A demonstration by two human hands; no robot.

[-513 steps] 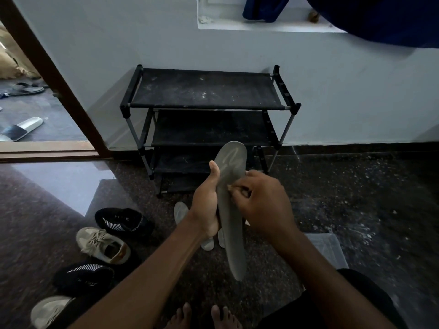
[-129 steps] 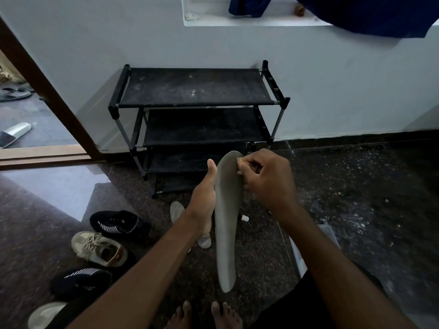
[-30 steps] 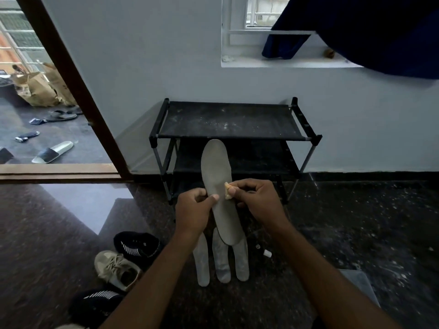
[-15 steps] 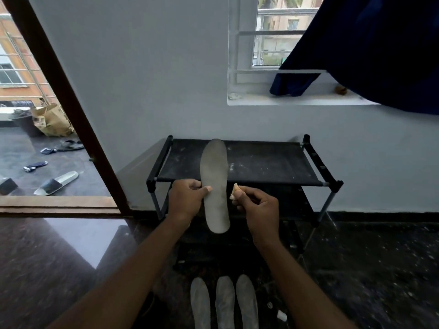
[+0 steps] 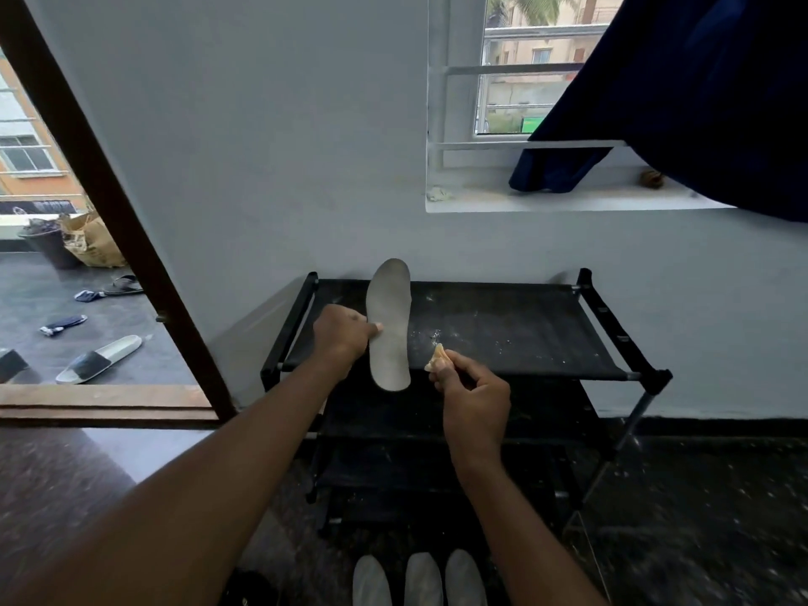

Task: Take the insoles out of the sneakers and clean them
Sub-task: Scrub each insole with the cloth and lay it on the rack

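My left hand (image 5: 343,336) grips a grey insole (image 5: 389,323) by its left edge and holds it upright in front of the black shoe rack (image 5: 494,330). My right hand (image 5: 472,393) pinches a small crumpled beige wipe (image 5: 437,357) just right of the insole's lower end, apart from it. Three more grey insoles (image 5: 419,579) lie side by side on the dark floor at the bottom edge. The sneakers are out of view.
The three-tier rack stands against a pale wall under a window sill (image 5: 568,199) with a dark blue cloth (image 5: 699,89) hanging over it. An open doorway (image 5: 87,299) at left shows slippers (image 5: 98,358) on a terrace floor.
The view has tilted up, so the sneakers have left the frame. My left hand has lifted the insole up to the rack top. My right hand with the wipe has moved off the insole.
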